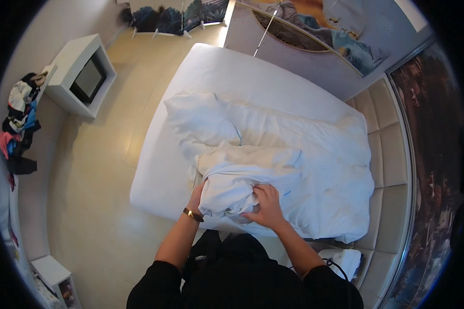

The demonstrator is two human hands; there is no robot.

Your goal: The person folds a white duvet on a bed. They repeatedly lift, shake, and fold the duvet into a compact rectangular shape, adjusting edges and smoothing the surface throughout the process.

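Note:
A bunched bundle of white bedding (pixel 226 186) is between my hands at the near edge of the bed. My left hand (pixel 196 197), below a wrist with a dark and gold band, grips the bundle's left side; its fingertips are hidden by the cloth. On the other side, the fingers of my right hand (pixel 267 205) curl into the folds, thumb underneath. Behind the bundle, a rumpled white duvet (pixel 325 154) with thin blue lines lies across the mattress (pixel 227 72), which wears a smooth white sheet.
A padded headboard (pixel 386 139) stands at the right. Along the left wall are a white cabinet (pixel 63 82) with a dark screen and a heap of clothes (pixel 21 116). A small white stand (pixel 52 269) is at lower left. A folding screen (pixel 165 18) stands at the far end.

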